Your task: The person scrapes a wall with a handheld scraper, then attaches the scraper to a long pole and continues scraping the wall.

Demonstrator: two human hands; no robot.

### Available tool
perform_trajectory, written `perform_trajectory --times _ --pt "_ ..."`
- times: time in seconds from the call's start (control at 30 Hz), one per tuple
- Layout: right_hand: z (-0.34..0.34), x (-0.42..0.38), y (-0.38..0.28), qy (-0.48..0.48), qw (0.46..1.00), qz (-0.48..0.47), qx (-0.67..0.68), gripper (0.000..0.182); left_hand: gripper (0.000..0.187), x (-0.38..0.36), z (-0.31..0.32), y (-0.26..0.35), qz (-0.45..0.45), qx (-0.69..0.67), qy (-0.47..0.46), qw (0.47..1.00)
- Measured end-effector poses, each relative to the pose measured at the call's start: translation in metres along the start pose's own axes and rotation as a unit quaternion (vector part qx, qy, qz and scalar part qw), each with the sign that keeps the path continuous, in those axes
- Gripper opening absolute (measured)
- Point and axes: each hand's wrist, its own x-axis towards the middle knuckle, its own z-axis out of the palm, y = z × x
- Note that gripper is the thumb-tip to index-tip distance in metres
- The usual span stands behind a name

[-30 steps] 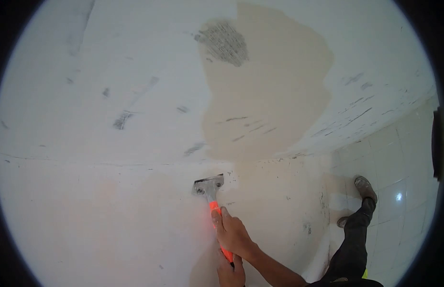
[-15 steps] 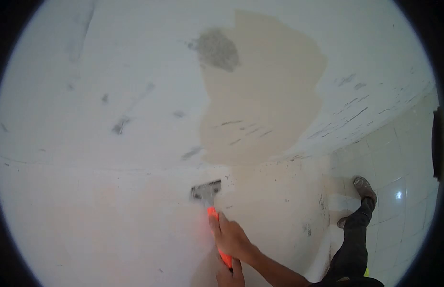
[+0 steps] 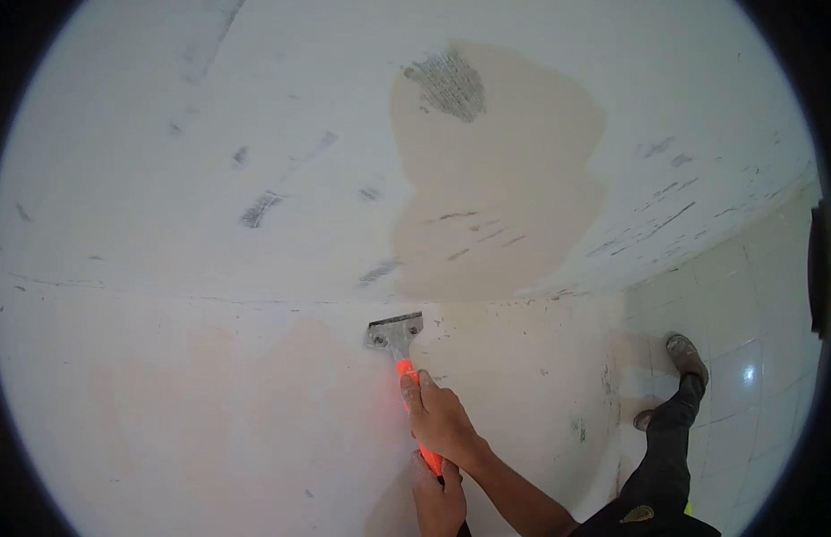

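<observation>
A wide-bladed scraper [image 3: 395,333] with a grey metal head and a bright orange handle lies against the pale wall surface. My right hand [image 3: 441,421] wraps round the upper part of the handle, below the head. Lower down, my left hand [image 3: 440,501] grips the handle near its black end. The blade edge sits just below the crease line that crosses the wall. Above it is a beige patch [image 3: 505,170] with a rough grey scraped area [image 3: 451,85] at its upper left. Where the blade meets the surface, contact cannot be made out.
Dark scuffs [image 3: 261,210] and streaks mark the white surface [image 3: 165,161]. At the right is a light tiled floor [image 3: 738,412], with my dark-trousered leg [image 3: 662,456] and dusty shoes [image 3: 686,356] on it. A dark object [image 3: 818,268] stands at the far right edge.
The scraper and both hands have shifted slightly up and to the right in view. The wall marks also sit differently, as the camera has moved. Both hands keep their hold.
</observation>
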Motion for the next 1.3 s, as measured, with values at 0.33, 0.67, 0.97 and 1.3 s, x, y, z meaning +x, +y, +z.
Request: perform_trajectory --times 0.33,0.67,0.97,1.3 --pt "-0.016 -0.003 -0.005 -0.02 0.999 0.006 0.044 0.041 0.038 -0.001 0.005 0.011 -0.037 -0.04 -0.028 0.998" --pt "0.028 -0.079 0.046 -0.069 0.997 0.038 0.011 0.039 0.038 -0.086 -0.033 -0.021 -0.1 -0.004 -0.05 0.994" --pt "0.013 -0.054 0.016 -0.08 0.995 0.037 0.049 0.044 0.04 -0.061 -0.02 -0.025 -0.114 -0.044 -0.053 0.991" --pt "0.005 0.012 0.011 0.052 0.998 -0.028 0.008 0.043 0.025 0.022 -0.008 0.007 -0.09 -0.087 -0.106 0.986"
